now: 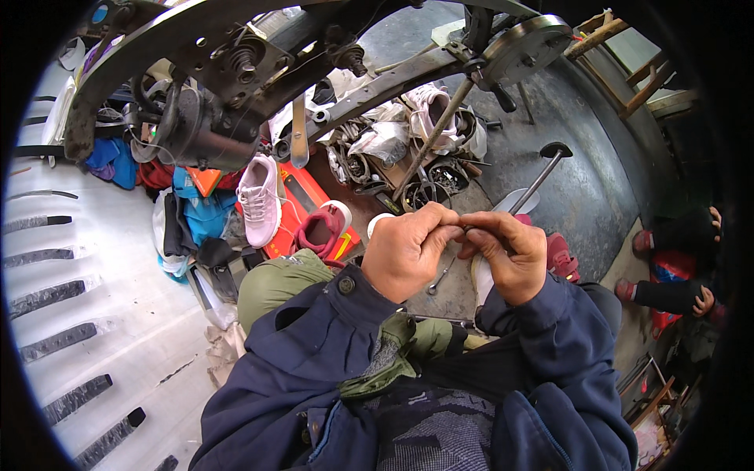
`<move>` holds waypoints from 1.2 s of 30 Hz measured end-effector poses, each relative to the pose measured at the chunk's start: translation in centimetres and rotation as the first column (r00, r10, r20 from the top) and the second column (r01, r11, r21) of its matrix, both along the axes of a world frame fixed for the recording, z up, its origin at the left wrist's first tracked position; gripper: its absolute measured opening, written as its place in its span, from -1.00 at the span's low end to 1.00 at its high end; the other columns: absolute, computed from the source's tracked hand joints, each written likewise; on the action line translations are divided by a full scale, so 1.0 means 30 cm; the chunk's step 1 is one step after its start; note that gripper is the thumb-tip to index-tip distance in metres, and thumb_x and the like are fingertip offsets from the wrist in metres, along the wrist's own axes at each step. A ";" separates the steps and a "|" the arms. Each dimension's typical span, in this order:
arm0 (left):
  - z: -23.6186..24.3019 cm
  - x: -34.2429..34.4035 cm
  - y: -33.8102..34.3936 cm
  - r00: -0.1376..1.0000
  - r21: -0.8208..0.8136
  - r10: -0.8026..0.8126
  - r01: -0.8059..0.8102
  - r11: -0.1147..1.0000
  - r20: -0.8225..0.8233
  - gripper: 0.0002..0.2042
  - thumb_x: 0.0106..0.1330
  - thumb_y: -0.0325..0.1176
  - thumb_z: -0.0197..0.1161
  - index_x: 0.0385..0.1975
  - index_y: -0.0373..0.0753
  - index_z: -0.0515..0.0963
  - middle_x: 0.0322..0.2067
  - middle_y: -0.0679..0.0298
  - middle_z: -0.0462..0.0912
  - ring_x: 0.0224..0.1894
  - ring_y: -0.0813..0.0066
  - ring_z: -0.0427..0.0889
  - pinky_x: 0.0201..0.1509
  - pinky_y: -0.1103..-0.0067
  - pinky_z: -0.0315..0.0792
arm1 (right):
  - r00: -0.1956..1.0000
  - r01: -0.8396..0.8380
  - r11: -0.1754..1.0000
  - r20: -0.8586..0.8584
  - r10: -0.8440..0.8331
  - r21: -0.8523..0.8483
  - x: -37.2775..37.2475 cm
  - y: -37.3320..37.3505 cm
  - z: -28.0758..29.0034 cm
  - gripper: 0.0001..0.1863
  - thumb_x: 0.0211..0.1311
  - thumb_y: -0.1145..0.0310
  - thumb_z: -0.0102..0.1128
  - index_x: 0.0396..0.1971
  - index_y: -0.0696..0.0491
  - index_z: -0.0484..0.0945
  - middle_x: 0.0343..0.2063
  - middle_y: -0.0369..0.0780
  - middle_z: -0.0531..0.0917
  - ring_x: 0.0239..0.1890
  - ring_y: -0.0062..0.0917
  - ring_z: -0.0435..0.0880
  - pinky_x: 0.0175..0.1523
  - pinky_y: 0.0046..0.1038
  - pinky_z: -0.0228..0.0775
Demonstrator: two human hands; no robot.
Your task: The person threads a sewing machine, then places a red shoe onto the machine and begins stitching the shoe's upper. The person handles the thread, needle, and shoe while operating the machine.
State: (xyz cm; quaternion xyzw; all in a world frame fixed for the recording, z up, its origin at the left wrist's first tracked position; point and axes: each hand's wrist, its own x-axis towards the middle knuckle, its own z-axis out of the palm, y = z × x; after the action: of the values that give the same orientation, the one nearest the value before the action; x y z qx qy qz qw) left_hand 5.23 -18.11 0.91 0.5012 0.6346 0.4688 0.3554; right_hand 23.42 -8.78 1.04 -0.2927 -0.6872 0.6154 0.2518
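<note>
On the far left, a pale surface (149, 314) is spreading, and dark strips (59, 341) are lying along it in a row. Next to it, a blue cloth (208, 224) is lying in a heap, and above this heap the dark metal machine (208, 129) is hanging over. To the right, a pink shoe (259, 204) is resting by an orange-red box (298, 196), and a red shoe (318, 231) is lying at the lower end of the box.

In the middle, the left hand (412, 251) is keeping its thumb and index finger pressed together in a narrow pinch. Above it, a tin (449, 177) is holding small metal parts. A small thing (463, 228) is sitting between the fingertips of both hands; it is mostly hidden, so I cannot tell what it is. The right hand (510, 251) is pinching from the other side, also narrowly, the two hands almost meeting.

Farther right, a rod (540, 180) is slanting upward, and a second red shoe (561, 257) is standing just beside the right hand. At the right rim, another person's hand (704, 301) is resting on a dark trouser leg (666, 297).
</note>
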 end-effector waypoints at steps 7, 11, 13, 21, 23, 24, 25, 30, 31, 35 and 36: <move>-0.013 0.004 0.008 0.981 0.148 0.022 0.007 0.989 -0.191 -0.91 0.35 -0.50 0.35 -0.20 -0.21 0.67 -0.41 0.15 0.75 -0.37 0.06 0.73 -0.28 0.34 0.58 | 0.999 -0.034 0.999 0.014 0.033 0.018 -0.009 0.003 -0.022 -0.70 0.42 0.70 0.23 0.10 0.24 0.54 -0.24 -0.12 0.82 -0.15 -0.51 0.85 -0.04 -0.50 0.67; -0.018 0.004 0.017 0.966 0.218 0.033 0.025 0.976 -0.255 -0.90 0.33 -0.51 0.35 -0.19 -0.23 0.67 -0.42 0.14 0.74 -0.37 0.07 0.73 -0.27 0.34 0.57 | 0.999 -0.014 1.000 0.048 0.013 0.017 -0.007 -0.003 -0.020 -0.63 0.41 0.68 0.24 0.18 0.17 0.53 -0.25 -0.09 0.82 -0.13 -0.44 0.85 -0.01 -0.48 0.65; -0.014 0.008 0.017 0.963 0.229 0.038 0.025 0.973 -0.267 -0.89 0.32 -0.52 0.36 -0.19 -0.24 0.67 -0.43 0.13 0.73 -0.37 0.07 0.72 -0.27 0.34 0.57 | 0.997 -0.024 0.996 0.078 0.017 0.082 -0.007 0.001 -0.017 -0.64 0.40 0.67 0.27 0.15 0.14 0.57 -0.24 -0.08 0.81 -0.13 -0.39 0.86 0.00 -0.47 0.64; -0.008 0.013 0.020 0.977 0.198 0.035 0.008 0.980 -0.209 -0.88 0.30 -0.55 0.35 -0.19 -0.25 0.69 -0.40 0.12 0.74 -0.37 0.08 0.73 -0.27 0.35 0.57 | 0.997 -0.038 0.895 0.079 0.003 0.444 -0.011 0.030 -0.018 -0.65 0.14 0.70 0.42 -0.05 0.15 0.70 -0.28 -0.13 0.69 -0.28 -0.25 0.75 -0.18 -0.42 0.58; -0.011 0.013 0.023 0.977 0.211 0.031 0.015 0.977 -0.213 -0.88 0.31 -0.55 0.35 -0.20 -0.25 0.69 -0.40 0.12 0.74 -0.37 0.08 0.73 -0.27 0.35 0.57 | 0.996 -0.037 0.898 0.087 -0.001 0.439 -0.008 0.027 -0.017 -0.65 0.12 0.70 0.44 -0.06 0.15 0.71 -0.30 -0.13 0.67 -0.31 -0.26 0.72 -0.20 -0.42 0.57; -0.012 0.013 0.024 0.977 0.211 0.029 0.017 0.977 -0.213 -0.88 0.31 -0.56 0.35 -0.20 -0.25 0.68 -0.41 0.13 0.74 -0.37 0.08 0.73 -0.28 0.35 0.57 | 0.996 -0.034 0.902 0.090 -0.006 0.430 -0.007 0.025 -0.016 -0.65 0.12 0.70 0.44 -0.06 0.15 0.71 -0.31 -0.12 0.66 -0.31 -0.26 0.72 -0.21 -0.41 0.57; -0.011 0.013 0.025 0.977 0.211 0.026 0.019 0.977 -0.212 -0.89 0.31 -0.56 0.35 -0.21 -0.25 0.68 -0.41 0.13 0.74 -0.37 0.08 0.73 -0.28 0.35 0.57 | 0.996 -0.030 0.907 0.092 -0.010 0.420 -0.007 0.023 -0.016 -0.65 0.12 0.70 0.45 -0.07 0.15 0.72 -0.32 -0.12 0.66 -0.32 -0.27 0.72 -0.21 -0.41 0.56; -0.001 0.015 0.020 0.982 0.182 0.048 -0.015 0.983 -0.181 -0.90 0.29 -0.56 0.37 -0.24 -0.25 0.67 -0.42 0.15 0.73 -0.37 0.09 0.73 -0.29 0.36 0.57 | 0.998 0.058 0.933 0.000 -0.062 0.355 -0.012 0.013 -0.012 -0.68 0.15 0.69 0.46 -0.08 0.15 0.73 -0.32 -0.16 0.66 -0.33 -0.39 0.70 -0.21 -0.44 0.55; 0.000 0.015 0.019 0.983 0.172 0.054 -0.023 0.985 -0.177 -0.90 0.29 -0.55 0.37 -0.25 -0.25 0.66 -0.42 0.15 0.73 -0.38 0.09 0.73 -0.29 0.36 0.57 | 0.998 0.070 0.932 -0.030 -0.063 0.356 -0.012 0.014 -0.010 -0.69 0.15 0.69 0.46 -0.08 0.15 0.73 -0.32 -0.17 0.66 -0.33 -0.43 0.70 -0.20 -0.45 0.55; -0.001 0.016 0.022 0.984 0.198 0.059 -0.025 0.980 -0.167 -0.90 0.27 -0.55 0.39 -0.27 -0.24 0.66 -0.44 0.15 0.71 -0.39 0.08 0.71 -0.30 0.35 0.55 | 0.997 0.061 0.938 0.018 -0.072 0.341 -0.005 0.018 0.003 -0.69 0.18 0.69 0.44 -0.07 0.15 0.73 -0.30 -0.21 0.64 -0.29 -0.51 0.67 -0.17 -0.51 0.53; -0.001 0.015 0.022 0.983 0.203 0.057 -0.021 0.979 -0.173 -0.90 0.27 -0.55 0.39 -0.27 -0.24 0.66 -0.45 0.15 0.71 -0.40 0.08 0.70 -0.30 0.34 0.54 | 0.997 0.068 0.953 0.014 -0.076 0.294 -0.006 0.014 0.005 -0.70 0.19 0.70 0.43 -0.07 0.15 0.73 -0.29 -0.21 0.64 -0.28 -0.51 0.66 -0.17 -0.52 0.52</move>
State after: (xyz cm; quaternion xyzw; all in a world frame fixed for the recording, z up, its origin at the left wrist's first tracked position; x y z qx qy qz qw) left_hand 5.68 -17.45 0.87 0.5619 0.6230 0.4905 0.2356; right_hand 23.22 -8.36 1.21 -0.2847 -0.7629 0.4933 0.3059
